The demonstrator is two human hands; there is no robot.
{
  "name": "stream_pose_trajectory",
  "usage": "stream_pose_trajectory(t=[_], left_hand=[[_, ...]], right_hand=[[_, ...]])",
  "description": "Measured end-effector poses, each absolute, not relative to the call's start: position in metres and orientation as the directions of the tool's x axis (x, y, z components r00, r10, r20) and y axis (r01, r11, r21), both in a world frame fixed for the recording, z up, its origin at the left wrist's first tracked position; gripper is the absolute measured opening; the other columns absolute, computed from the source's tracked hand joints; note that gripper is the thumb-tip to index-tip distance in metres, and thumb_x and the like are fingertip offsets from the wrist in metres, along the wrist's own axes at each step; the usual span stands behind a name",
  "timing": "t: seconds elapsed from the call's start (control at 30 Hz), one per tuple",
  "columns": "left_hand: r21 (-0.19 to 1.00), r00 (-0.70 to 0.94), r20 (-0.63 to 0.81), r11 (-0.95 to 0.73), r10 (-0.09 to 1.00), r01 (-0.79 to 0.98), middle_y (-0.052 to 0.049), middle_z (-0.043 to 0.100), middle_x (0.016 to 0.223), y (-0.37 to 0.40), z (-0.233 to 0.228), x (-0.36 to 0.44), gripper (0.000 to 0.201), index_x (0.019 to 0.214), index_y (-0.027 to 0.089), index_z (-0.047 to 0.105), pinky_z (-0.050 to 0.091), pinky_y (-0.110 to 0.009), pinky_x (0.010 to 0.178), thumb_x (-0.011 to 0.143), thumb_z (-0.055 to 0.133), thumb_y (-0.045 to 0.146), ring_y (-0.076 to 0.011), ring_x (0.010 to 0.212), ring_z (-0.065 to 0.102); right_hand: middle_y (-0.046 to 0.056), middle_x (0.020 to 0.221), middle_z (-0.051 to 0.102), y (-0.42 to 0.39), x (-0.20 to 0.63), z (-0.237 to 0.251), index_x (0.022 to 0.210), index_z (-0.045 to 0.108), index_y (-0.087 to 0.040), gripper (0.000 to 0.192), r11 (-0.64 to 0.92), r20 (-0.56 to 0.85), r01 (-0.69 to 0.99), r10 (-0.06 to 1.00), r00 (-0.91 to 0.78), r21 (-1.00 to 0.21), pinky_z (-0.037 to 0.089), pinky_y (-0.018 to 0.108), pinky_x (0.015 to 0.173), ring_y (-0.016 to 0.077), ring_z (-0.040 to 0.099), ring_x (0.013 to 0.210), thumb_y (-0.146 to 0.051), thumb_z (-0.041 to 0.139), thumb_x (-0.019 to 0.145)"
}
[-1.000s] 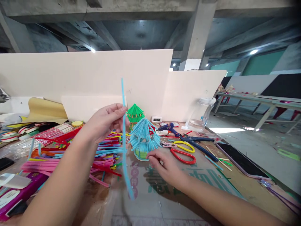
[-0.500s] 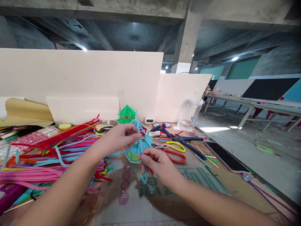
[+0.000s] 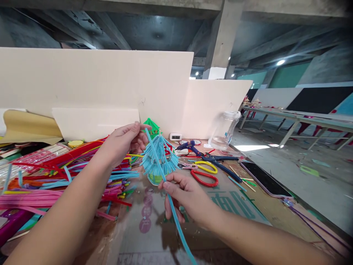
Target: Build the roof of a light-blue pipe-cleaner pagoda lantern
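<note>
A light blue pipe cleaner runs slantwise, its lower end reaching the bottom edge of the view. My right hand pinches it around the middle between thumb and fingers. My left hand is at its upper end, fingers loosely bent and apart, one fingertip by the tip of the pipe cleaner. Just behind stands a small tiered model covered in blue pipe cleaners, with a green and yellow base, partly hidden by the strand. A green pointed-roof model shows behind it.
Loose coloured pipe cleaners are heaped at left. Scissors with red and yellow handles, pliers and a glue gun lie to the right. Beyond are a phone, a clear plastic jug and a small clock.
My left hand has moved up and left, away from my right hand. The blue pipe cleaner, looped at its lower end before, now stretches out long toward me. The view has shifted slightly.
</note>
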State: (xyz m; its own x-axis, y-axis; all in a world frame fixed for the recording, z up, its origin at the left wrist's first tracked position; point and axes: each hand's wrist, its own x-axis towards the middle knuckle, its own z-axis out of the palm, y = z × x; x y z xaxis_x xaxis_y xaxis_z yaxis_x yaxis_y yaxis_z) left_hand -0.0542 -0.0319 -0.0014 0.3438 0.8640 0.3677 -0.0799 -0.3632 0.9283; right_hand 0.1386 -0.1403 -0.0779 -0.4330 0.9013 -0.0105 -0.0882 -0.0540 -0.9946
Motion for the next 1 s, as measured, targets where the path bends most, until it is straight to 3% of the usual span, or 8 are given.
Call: stream_pose_trajectory(t=[0.17,0.4,0.47,0.53,0.6,0.67,0.83,1.0], left_hand=[[0.894,0.355,0.407,-0.446,0.842,0.033,0.002,0.061,0.068,-0.031,-0.005,-0.053,0.036,0.096,0.017,0.068,0.047,-0.021,0.058,0.078,0.075,0.047,-0.0096,0.06,0.056],[0.711,0.403,0.494,-0.625,0.77,0.322,-0.001,0.064,0.076,-0.039,-0.011,-0.039,0.033,0.103,0.017,0.069,0.045,-0.026,0.061,0.09,0.059,0.045,-0.014,0.067,0.057],[0.539,0.371,0.633,-0.731,0.679,0.418,-0.003,0.064,0.082,-0.036,-0.014,-0.038,0.032,0.116,0.018,0.067,0.046,-0.03,0.067,0.096,0.05,0.037,-0.0164,0.073,0.058],[0.257,0.397,0.764,-0.804,0.509,0.536,-0.006,0.063,0.089,-0.029,-0.019,-0.038,0.032,0.12,0.019,0.067,0.046,-0.034,0.075,0.097,0.047,0.029,-0.0195,0.082,0.057],[0.009,0.477,0.799,-0.801,0.365,0.598,-0.008,0.061,0.094,-0.022,-0.025,-0.038,0.028,0.115,0.02,0.07,0.045,-0.037,0.079,0.096,0.05,0.025,-0.0216,0.088,0.055],[-0.116,0.528,0.795,-0.78,0.298,0.615,-0.008,0.059,0.095,-0.017,-0.029,-0.037,0.025,0.11,0.022,0.072,0.045,-0.036,0.079,0.096,0.053,0.027,-0.0217,0.088,0.053],[-0.182,0.539,0.796,-0.741,0.274,0.646,-0.007,0.058,0.093,-0.018,-0.032,-0.033,0.024,0.102,0.022,0.073,0.046,-0.035,0.078,0.097,0.051,0.032,-0.0216,0.089,0.053],[-0.217,0.554,0.777,-0.7,0.299,0.681,-0.009,0.061,0.1,-0.023,-0.033,-0.028,0.025,0.111,0.022,0.07,0.046,-0.036,0.079,0.098,0.05,0.028,-0.0234,0.091,0.054]], right_hand=[[-0.002,0.058,0.068,-0.139,0.137,-0.08,0.091,0.054,-0.019,0.045,-0.087,-0.043,-0.066,0.868,-0.494,-0.994,0.032,0.016,0.034,0.0054,0.044,0.033,-0.062,0.063,0.081],[-0.002,0.06,0.067,-0.127,0.14,-0.089,0.095,0.06,-0.017,0.043,-0.034,-0.013,-0.058,0.941,-0.337,-0.998,0.026,0.018,0.036,0.005,0.041,0.037,-0.057,0.064,0.08],[-0.003,0.057,0.064,-0.125,0.141,-0.093,0.095,0.06,-0.017,0.04,0.012,0.033,-0.072,0.958,-0.286,-0.997,0.027,0.018,0.037,0.0053,0.039,0.037,-0.055,0.063,0.082],[-0.005,0.056,0.06,-0.125,0.142,-0.097,0.094,0.059,-0.017,0.038,0.1,0.118,-0.099,0.973,-0.2,-0.99,0.03,0.019,0.039,0.006,0.04,0.04,-0.054,0.061,0.084],[-0.005,0.055,0.058,-0.125,0.141,-0.1,0.096,0.059,-0.018,0.035,0.168,0.183,-0.126,0.975,-0.122,-0.978,0.032,0.019,0.042,0.0066,0.041,0.042,-0.052,0.059,0.086],[-0.005,0.056,0.058,-0.126,0.141,-0.101,0.098,0.059,-0.017,0.034,0.176,0.191,-0.137,0.976,-0.106,-0.975,0.032,0.019,0.042,0.0069,0.041,0.043,-0.049,0.058,0.087],[-0.005,0.055,0.057,-0.127,0.141,-0.098,0.096,0.059,-0.017,0.033,0.154,0.168,-0.107,0.976,-0.142,-0.982,0.034,0.019,0.043,0.0073,0.041,0.043,-0.049,0.057,0.087],[-0.005,0.054,0.056,-0.127,0.141,-0.1,0.098,0.059,-0.017,0.035,0.148,0.158,-0.067,0.969,-0.191,-0.987,0.034,0.019,0.044,0.0074,0.041,0.044,-0.05,0.054,0.088]])
